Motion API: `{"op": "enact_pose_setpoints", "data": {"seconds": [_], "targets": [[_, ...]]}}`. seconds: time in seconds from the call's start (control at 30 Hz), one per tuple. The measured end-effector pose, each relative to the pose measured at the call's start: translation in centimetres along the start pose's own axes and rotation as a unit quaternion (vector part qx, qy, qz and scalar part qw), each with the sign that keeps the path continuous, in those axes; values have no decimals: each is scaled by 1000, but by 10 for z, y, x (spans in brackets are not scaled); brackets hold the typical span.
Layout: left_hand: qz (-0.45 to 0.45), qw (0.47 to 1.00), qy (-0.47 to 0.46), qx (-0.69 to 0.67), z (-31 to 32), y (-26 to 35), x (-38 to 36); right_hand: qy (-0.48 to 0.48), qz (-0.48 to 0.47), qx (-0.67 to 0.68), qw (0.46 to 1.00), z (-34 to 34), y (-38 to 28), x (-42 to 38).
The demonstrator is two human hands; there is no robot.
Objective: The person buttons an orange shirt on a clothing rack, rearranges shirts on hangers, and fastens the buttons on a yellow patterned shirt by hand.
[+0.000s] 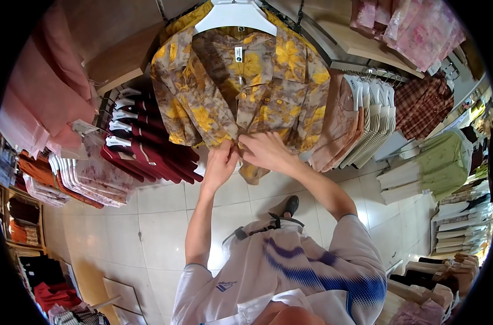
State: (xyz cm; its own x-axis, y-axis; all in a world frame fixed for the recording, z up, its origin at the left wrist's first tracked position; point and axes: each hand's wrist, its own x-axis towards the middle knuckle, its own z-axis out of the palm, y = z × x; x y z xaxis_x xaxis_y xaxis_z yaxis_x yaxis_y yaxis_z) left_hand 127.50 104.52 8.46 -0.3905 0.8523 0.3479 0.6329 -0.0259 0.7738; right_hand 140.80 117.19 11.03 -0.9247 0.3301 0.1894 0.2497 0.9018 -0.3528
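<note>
- Left hand (220,163): fingers curled closed, pinching the floral shirt (265,111) at its lower front.
- Right hand (265,151): just beside it, fingers bent, gripping the same cloth.
- Beyond both hands: the shirt's body, then its white hanger (235,19).

shirt (289,97): on hanger (230,17), ahead | tops (146,142): to its left | garments (335,122): to its right | floor (165,238): below

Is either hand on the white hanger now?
No: the left hand and right hand are both at the lower front of the shirt, below the hanger.
</note>
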Motion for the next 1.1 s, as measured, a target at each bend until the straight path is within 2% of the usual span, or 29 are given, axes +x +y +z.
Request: {"op": "enact_pose_setpoints", "data": {"seconds": [0.37,0.47,0.53,0.57,0.63,0.67,0.7,0.73,0.77,0.8,0.87,0.9,1.0,1.1], "targets": [[30,996,42,66,2,-16,4,59,-38,-88,994,11,-5,5],[51,993,46,92,-3,-16,3,76,-64,-97,990,15,-7,7],[58,991,42,110,-6,-15,3,119,-100,-95,983,17,-8,9],[26,998,38,33,-8,-16,2,117,-102,-96,983,16,-8,10],[-13,995,21,-99,-11,-27,1,229,-182,-32,956,12,-8,10],[-19,995,24,-97,-11,-30,-1,226,-184,-28,956,10,-9,9],[-53,954,9,-296,-9,-26,-1,239,-181,17,954,6,-10,8],[-84,872,-5,-482,-7,-21,-2,251,-175,61,950,2,-11,7],[-94,850,-7,-518,-7,-14,-3,258,-172,64,949,0,-12,6],[-97,850,-7,-518,-6,-9,0,256,-171,66,949,-3,-12,7],[-41,927,41,-371,-2,-2,8,253,-141,54,956,-11,-8,11],[-63,928,21,-367,-5,-4,10,225,-132,49,964,-12,-5,11],[-53,916,-4,-397,-10,-5,10,199,-154,55,966,-20,-3,9],[-55,928,2,-367,-12,-1,12,149,-123,74,978,-24,-1,7]]}}
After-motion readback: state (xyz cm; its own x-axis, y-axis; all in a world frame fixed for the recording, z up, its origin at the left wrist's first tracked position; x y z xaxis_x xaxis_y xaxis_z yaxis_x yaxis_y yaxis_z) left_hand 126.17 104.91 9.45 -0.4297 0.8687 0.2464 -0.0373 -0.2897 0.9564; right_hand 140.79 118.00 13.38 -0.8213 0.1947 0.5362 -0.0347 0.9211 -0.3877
